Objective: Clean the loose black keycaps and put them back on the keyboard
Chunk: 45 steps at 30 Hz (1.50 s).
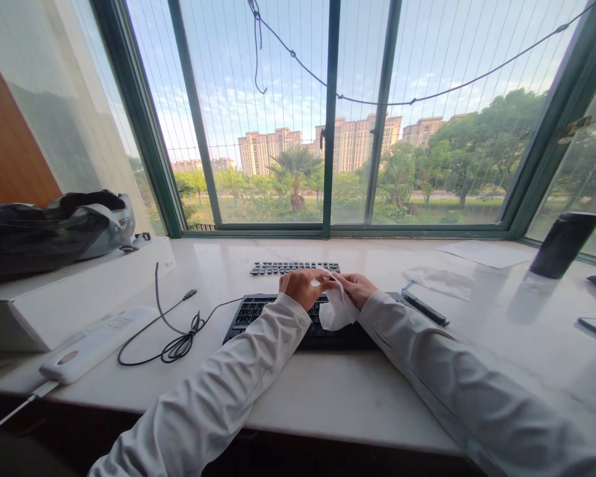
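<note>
Two hands are close together in the middle of the picture, over a black keyboard. The left hand has its fingers bent in and pinches a soft white tissue. The right hand pinches the tissue too, from the other side. The tissue hangs down between the hands, in front of the keyboard's keys. I cannot tell if there is something small inside the pinch. Both arms have light grey sleeves.

The keyboard sits on a white worktop, in the middle of the picture. Just behind it, small black keys lie in rows. A black cable curls up in a loop on the left. Near the left edge are a long white power strip, a white box and a dark bag on top of the box.

To the right of the keyboard lies a thin black stick-like thing, near a crumpled see-through sheet. Farther right are a flat paper and a tall dark thing that looks tilted. At the top, a big window shows trees and tall buildings
</note>
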{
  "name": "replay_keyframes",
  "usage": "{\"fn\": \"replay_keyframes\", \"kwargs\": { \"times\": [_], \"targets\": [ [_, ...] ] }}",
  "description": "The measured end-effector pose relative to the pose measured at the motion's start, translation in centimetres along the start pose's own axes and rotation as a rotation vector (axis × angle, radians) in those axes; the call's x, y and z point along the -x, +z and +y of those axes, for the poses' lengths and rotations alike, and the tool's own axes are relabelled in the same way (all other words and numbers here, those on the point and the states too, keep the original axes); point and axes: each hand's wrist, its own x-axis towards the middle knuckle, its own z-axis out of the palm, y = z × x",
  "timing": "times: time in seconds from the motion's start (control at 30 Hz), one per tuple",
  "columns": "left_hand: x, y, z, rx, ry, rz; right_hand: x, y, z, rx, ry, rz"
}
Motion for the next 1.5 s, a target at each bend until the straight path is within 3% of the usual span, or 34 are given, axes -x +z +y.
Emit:
{"fn": "replay_keyframes", "kwargs": {
  "times": [0.13,0.23,0.47,0.73,1.1,1.27,1.5],
  "targets": [
    [0.2,0.0,-0.3,0.009,0.065,-0.008,0.5,-0.6,-0.3,-0.018,0.122,-0.134],
    [0.3,-0.1,-0.4,0.003,0.111,-0.024,0.6,-1.1,-0.5,0.004,0.123,-0.186],
    [0.2,0.2,-0.5,-0.036,0.048,0.014,0.1,-0.9,-0.3,0.054,0.0,0.013],
    [0.2,0.3,-0.4,0.024,0.13,-0.071,0.6,-0.9,-1.1,0.217,0.013,0.164],
    [0.1,0.3,-0.5,-0.026,0.019,-0.006,-0.1,-0.6,-0.8,-0.046,-0.029,0.007],
    [0.2,0.8,-0.8,-0.065,-0.016,-0.013,0.0,-0.2,-0.8,-0.076,0.028,0.073],
    [0.1,0.5,-0.7,0.003,-0.004,-0.034,0.0,0.1,-1.0,-0.139,-0.027,0.075]
  ]
}}
